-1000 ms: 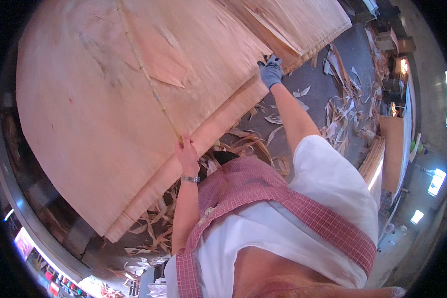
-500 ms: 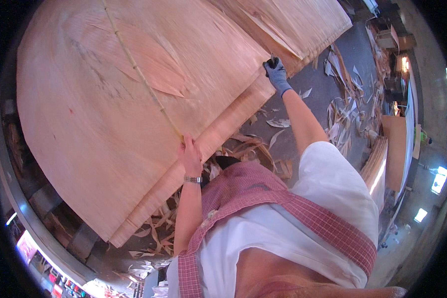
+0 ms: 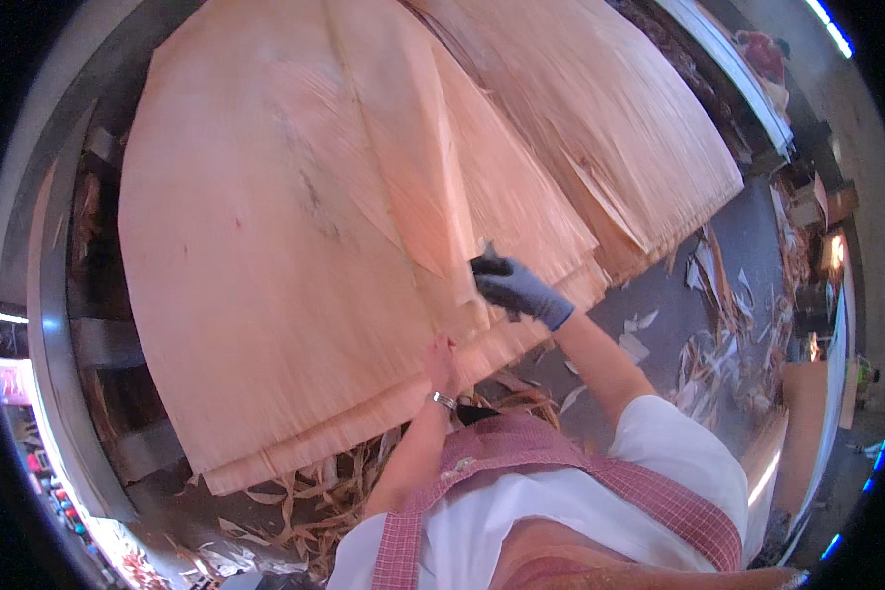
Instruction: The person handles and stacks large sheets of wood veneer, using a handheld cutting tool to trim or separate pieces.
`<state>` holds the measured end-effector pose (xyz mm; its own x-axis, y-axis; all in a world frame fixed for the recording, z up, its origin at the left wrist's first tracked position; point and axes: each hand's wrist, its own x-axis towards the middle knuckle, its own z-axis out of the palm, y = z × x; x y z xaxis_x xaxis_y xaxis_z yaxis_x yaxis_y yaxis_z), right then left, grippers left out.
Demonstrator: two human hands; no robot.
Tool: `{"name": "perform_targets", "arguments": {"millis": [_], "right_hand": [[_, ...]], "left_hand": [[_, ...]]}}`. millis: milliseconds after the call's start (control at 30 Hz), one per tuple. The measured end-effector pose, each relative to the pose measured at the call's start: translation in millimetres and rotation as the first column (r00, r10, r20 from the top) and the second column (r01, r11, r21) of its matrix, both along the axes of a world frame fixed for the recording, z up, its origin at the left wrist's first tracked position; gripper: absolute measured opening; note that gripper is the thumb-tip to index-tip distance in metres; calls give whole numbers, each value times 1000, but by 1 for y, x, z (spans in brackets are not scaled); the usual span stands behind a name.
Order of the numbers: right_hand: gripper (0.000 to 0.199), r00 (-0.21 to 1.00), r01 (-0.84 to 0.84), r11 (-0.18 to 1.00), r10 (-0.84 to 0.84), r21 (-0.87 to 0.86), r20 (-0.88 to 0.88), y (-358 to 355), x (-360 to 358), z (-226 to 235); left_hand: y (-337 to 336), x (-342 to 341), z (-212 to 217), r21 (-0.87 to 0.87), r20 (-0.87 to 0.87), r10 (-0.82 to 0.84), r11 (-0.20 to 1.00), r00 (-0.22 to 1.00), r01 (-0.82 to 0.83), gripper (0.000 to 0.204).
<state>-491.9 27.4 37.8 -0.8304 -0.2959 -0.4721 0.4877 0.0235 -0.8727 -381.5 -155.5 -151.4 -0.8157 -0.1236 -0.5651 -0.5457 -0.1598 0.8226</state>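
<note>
A large pale wood veneer sheet point(image 3: 236, 295) lies on a stack of similar sheets in front of me. A thin, yellowish, bamboo-like stick point(image 3: 371, 138) runs across it toward me. My left hand point(image 3: 443, 366), bare with a metal watch at the wrist, is closed at the stick's near end by the sheet's near edge; its fingers are slightly blurred. My right hand point(image 3: 519, 287), in a grey-blue glove with dark fingers, grips the sheet's raised right edge. That edge curls up and leftward, uncovering the veneer below. A small grey piece shows above the gloved fingers, too blurred to name.
A second veneer stack point(image 3: 600, 118) lies beside the first at the right. Veneer scraps point(image 3: 708, 364) litter the dark floor, with more curled strips under the near edge. A metal rail point(image 3: 64, 344) runs along the left. Leaning boards point(image 3: 801, 423) stand at the far right.
My right hand has moved left and nearer, lifting the sheet's right edge over toward the stick. My left hand stays at the stick's near end. The view has shifted.
</note>
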Motion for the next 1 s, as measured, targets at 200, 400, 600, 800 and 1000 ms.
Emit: {"name": "perform_targets", "arguments": {"millis": [200,400,600,800,1000], "right_hand": [[37,952,-298,938,280,-176,-123,-95,-14,-1],[33,835,-546,837,543,-17,-85,-147,-10,41],[28,794,-601,794,606,95,-49,-158,-7,-7],[44,528,80,685,588,724,-613,-98,4,10],[45,930,-101,662,327,743,-165,-51,43,60]], "left_hand": [[8,20,24,136,-29,-276,951,961,278,18],[20,13,59,369,62,-72,928,995,44,26],[40,0,66,650,316,216,660,924,-377,23],[38,-6,96,732,272,194,594,943,-334,13],[14,-3,176,797,170,91,574,981,-191,26]]}}
